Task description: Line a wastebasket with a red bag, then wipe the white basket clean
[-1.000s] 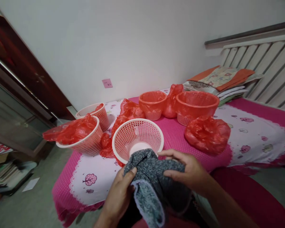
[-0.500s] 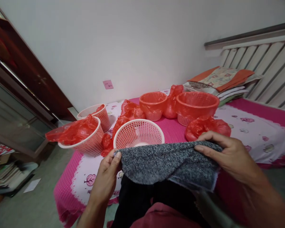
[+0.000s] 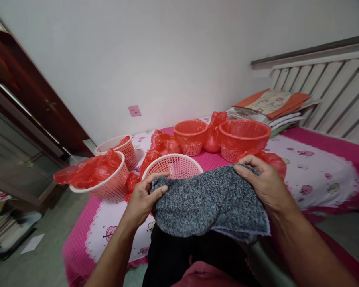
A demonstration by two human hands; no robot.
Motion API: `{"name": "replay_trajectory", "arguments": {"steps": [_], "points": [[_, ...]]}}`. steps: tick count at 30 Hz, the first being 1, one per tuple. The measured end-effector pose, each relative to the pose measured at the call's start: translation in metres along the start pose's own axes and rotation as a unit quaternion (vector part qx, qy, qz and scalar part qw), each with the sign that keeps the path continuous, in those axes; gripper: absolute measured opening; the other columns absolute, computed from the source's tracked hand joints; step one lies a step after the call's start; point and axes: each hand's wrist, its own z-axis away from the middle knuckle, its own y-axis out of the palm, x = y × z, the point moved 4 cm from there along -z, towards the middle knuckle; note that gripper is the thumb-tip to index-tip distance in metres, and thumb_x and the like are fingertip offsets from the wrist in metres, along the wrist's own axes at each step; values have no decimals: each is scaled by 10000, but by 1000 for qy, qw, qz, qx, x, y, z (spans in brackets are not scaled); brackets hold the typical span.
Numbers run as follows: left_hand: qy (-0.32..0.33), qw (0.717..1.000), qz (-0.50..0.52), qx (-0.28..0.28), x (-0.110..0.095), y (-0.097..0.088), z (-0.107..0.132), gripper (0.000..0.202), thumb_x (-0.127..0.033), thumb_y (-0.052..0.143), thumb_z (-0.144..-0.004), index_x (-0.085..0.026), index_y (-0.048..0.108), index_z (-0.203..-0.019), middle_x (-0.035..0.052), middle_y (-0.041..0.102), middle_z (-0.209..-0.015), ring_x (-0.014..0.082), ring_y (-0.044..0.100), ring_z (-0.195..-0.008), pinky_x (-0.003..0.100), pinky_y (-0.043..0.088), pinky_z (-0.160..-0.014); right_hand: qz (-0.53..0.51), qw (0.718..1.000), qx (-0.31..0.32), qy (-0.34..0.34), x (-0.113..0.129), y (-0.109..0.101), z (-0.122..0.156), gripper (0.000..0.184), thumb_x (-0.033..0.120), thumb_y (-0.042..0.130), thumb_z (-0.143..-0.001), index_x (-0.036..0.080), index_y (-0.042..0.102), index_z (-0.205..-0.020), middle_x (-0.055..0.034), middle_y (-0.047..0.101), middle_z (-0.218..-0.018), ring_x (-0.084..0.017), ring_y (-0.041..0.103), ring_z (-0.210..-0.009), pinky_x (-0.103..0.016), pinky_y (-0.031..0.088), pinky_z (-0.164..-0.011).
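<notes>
Pinching opposite ends of a grey marled knit piece [image 3: 197, 203] above the lap [image 3: 173, 255], before the middle pink lattice basket [image 3: 184, 169], left hand [image 3: 144, 195] and right hand [image 3: 265, 185] closed thumb-to-fingers; spread out, seemingly mid-handling, not yet set down.

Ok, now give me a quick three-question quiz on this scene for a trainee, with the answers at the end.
1. True or false: the left hand and the right hand both hold the gray cloth.
2. Pick one. The plastic bag sticking out of the leftmost basket is: A, blue; B, red; C, black.
3. How many baskets can you count in all?

Key: 1, true; 2, B; 3, five.
</notes>
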Motion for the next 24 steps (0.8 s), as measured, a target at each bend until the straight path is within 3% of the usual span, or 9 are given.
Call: {"name": "replay_trajectory", "arguments": {"steps": [3,7,10,12,14,16,18,24], "points": [[47,993,-70,-76,-5,-11,1,364,-553,746,-870,-188,740,-858,20,671,-781,170,574,-741,263,436,-686,-7,1000,9,-6,-2,-5,-4,361,530,885,-734,239,697,-832,8,664,-731,-149,576,-608,-250,449,-533],[117,966,-156,-171,-17,-16,3,452,-565,633,-949,-204,604,-679,-21,506,-651,145,459,-651,259,365,-612,46,995,45,-70,6,-13,-7,323,514,878,-751,240,750,-864,-26,724,-823,-195,658,-733,-289,525,-635],[128,956,-136,-225,-23,-13,5,528,-628,625,-945,-221,502,-632,-29,451,-626,143,422,-623,265,358,-584,97,984,67,-137,17,-17,-6,240,485,805,-835,253,751,-865,-37,732,-847,-225,688,-796,-334,549,-711],[96,970,-83,-206,-21,-9,6,565,-697,607,-937,-221,515,-645,-20,500,-632,146,439,-615,264,377,-575,134,973,46,-184,23,-19,-3,170,433,745,-880,264,735,-866,-44,748,-908,-247,712,-871,-377,559,-797],[36,991,-11,-129,-15,-3,6,575,-748,624,-904,-212,577,-702,-4,576,-660,147,476,-606,260,398,-562,177,962,4,-209,26,-19,1,107,370,695,-896,266,720,-893,-52,761,-968,-264,723,-919,-406,560,-836],[-18,998,51,-40,-12,2,8,523,-707,755,-829,-199,635,-797,3,636,-710,148,533,-621,251,434,-577,213,955,-34,-205,23,-18,3,92,337,664,-899,260,706,-926,-57,762,-964,-266,723,-876,-406,568,-786],[-47,995,82,7,-13,3,11,474,-588,885,-751,-192,653,-870,-4,655,-749,143,580,-651,237,467,-607,218,957,-51,-187,18,-16,5,95,338,655,-909,258,693,-944,-57,758,-942,-262,722,-830,-399,579,-740],[-35,993,109,-27,-25,-8,15,456,-508,914,-757,-210,601,-902,-42,623,-705,100,550,-566,191,428,-535,72,986,-25,-145,8,-11,6,103,365,723,-931,293,680,-990,-63,787,-1115,-275,762,-1024,-438,639,-865]]}}
